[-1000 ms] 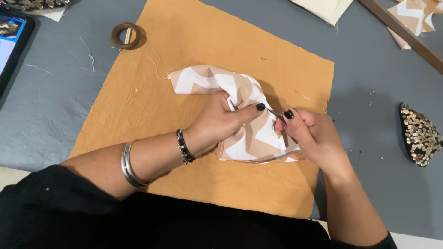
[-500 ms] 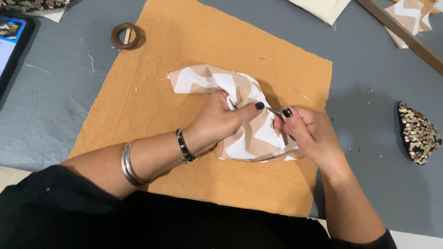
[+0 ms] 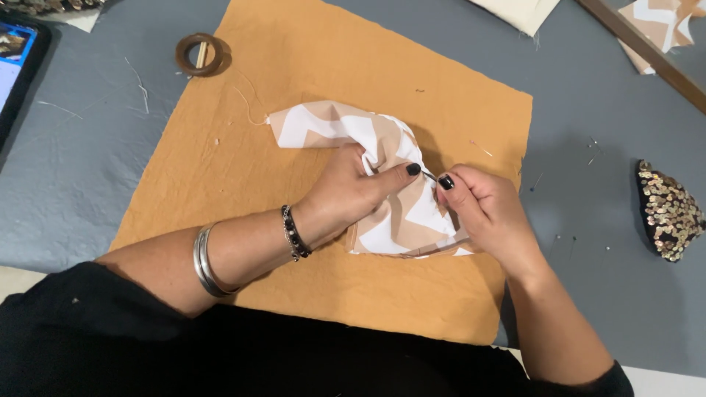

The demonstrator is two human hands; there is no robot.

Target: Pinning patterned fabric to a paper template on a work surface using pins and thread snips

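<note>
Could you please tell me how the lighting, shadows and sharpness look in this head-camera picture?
Head view: soft, even overhead light, no harsh glare; the left hand and right hand cast faint shadows on the crumpled beige-and-white zigzag cloth and the mustard-orange fabric square. Focus is sharp at centre, the thin needle between the fingertips stays hard to make out, and the sequinned black-and-gold piece sparkles slightly.

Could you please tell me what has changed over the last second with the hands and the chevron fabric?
Almost nothing: both hands keep their grip. The left hand still bunches the chevron fabric; the right hand still pinches the needle. The orange cloth is unmoved.
</note>
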